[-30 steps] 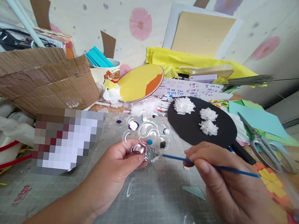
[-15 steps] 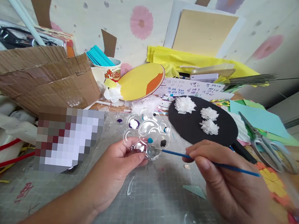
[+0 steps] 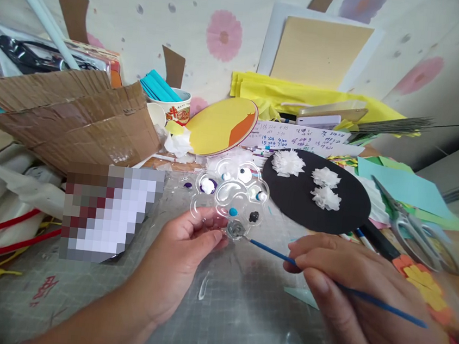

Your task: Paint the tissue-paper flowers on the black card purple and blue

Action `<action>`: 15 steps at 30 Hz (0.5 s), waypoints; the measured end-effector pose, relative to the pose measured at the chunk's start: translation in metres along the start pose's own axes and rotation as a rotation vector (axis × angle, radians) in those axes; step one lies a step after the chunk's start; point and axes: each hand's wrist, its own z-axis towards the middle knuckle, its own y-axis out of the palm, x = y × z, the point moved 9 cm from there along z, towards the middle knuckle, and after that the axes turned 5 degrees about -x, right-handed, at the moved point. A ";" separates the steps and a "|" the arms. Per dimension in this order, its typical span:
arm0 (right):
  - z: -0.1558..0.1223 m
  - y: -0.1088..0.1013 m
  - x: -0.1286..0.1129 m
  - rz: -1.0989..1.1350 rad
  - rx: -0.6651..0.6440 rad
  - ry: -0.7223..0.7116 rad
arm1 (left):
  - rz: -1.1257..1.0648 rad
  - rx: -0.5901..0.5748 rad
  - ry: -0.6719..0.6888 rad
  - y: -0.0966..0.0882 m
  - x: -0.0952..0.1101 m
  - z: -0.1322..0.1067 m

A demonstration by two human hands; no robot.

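Observation:
My left hand (image 3: 179, 260) grips the near edge of a clear plastic paint palette (image 3: 229, 196) with small dabs of white, blue, black and purple paint. My right hand (image 3: 347, 299) pinches a thin blue paintbrush (image 3: 336, 284); its tip rests in the palette's nearest well, where grey paint sits. Just right of the palette lies a black oval card (image 3: 316, 203) bearing three white tissue flowers.
A grey cutting mat (image 3: 230, 320) covers the table in front. Torn cardboard (image 3: 75, 117) lies at left, a yellow round plate (image 3: 221, 127) and a cup of teal strips (image 3: 171, 103) behind. Scissors (image 3: 416, 230), coloured paper and orange-yellow paper flowers (image 3: 427, 280) crowd the right.
The brush handle has dropped lower at the right, so it slants, with the tip still at the palette's near well. My right hand moved slightly down; the view shifted a little.

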 end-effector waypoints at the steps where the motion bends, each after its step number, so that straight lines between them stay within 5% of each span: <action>1: 0.001 0.000 -0.002 0.014 -0.003 -0.017 | -0.008 0.004 0.006 0.000 0.001 0.000; 15: 0.003 0.003 -0.002 0.008 0.006 -0.031 | -0.008 -0.006 0.003 0.002 -0.001 -0.001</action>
